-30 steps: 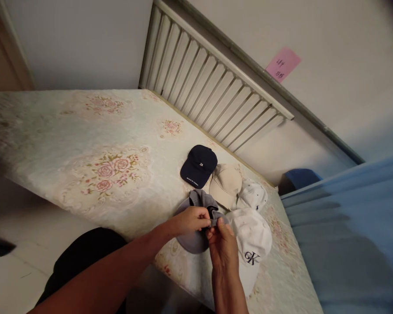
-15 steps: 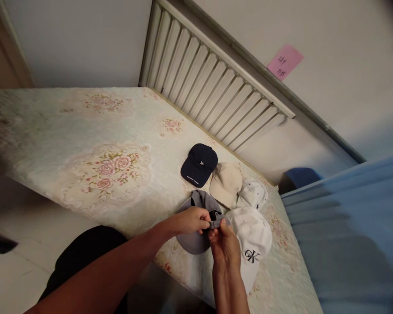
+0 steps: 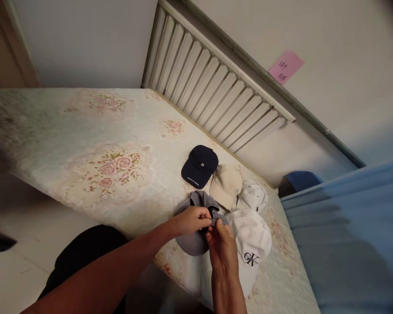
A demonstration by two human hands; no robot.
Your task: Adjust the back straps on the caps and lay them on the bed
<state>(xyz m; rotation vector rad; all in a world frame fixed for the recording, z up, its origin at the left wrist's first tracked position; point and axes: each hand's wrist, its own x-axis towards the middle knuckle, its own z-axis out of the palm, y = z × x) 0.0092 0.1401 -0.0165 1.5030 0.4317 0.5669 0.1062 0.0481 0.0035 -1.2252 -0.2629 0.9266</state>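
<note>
A grey cap (image 3: 191, 242) lies near the table's front edge, its brim toward the lower left and its opening facing me. My left hand (image 3: 192, 220) pinches the cap at its back strap. Close beside it, my right hand (image 3: 222, 242) grips the other side of the strap between thumb and fingers. The fingers hide most of the strap and its fastening. Just right of my right hand rests a white cap (image 3: 250, 235) with black "CK"-like letters. Behind the grey cap are a navy cap (image 3: 200, 165), a beige cap (image 3: 226, 185) and another white cap (image 3: 253, 195).
The caps lie on a table (image 3: 163, 170) with a pale floral cover. A white radiator (image 3: 209, 83) runs along its back edge, below a pink note (image 3: 286, 66) on the wall. A blue curtain (image 3: 347, 231) hangs at the right.
Both hands have drawn slightly closer together at the strap, the right one moving a little left. The strap's fastening shows less than before. The other caps have stayed put.
</note>
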